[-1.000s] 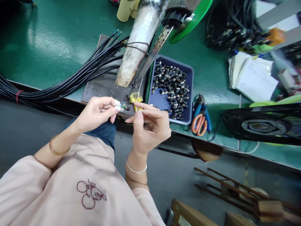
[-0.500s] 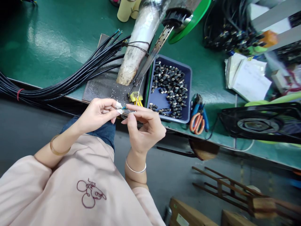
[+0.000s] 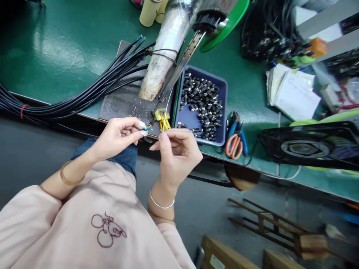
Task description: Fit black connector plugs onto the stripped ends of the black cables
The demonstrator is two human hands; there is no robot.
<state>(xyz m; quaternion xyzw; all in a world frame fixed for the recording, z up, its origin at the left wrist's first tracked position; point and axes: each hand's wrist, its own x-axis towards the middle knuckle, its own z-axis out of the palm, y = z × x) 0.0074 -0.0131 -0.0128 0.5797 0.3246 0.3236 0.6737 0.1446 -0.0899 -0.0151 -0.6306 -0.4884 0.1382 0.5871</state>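
Observation:
My left hand (image 3: 122,135) is closed in a pinch on a cable end with thin blue and yellow-green wires (image 3: 147,129); white wrapping covers its thumb and index fingertips. To its right, my right hand (image 3: 178,153) pinches a thin silvery strand that looks like solder wire (image 3: 166,114), which runs up toward the perforated metal barrel of a soldering iron (image 3: 186,56). A gap separates the two hands. Just beyond them, a yellow sponge-like piece with yellow legs (image 3: 161,116) sits at the edge of a dark board (image 3: 120,106).
A bundle of black cables (image 3: 92,91) lies along the left. A blue-grey tray (image 3: 225,108) holds many small black connectors. Beside it lie pliers with orange and blue handles (image 3: 235,138). A wrapped duct (image 3: 165,48) slants down above the board. A black fan (image 3: 305,147) stands at right.
My right hand has moved slightly right, away from the wire ends, and the strand has shifted with it. My left hand stays nearly in place, with more of the coloured wires showing.

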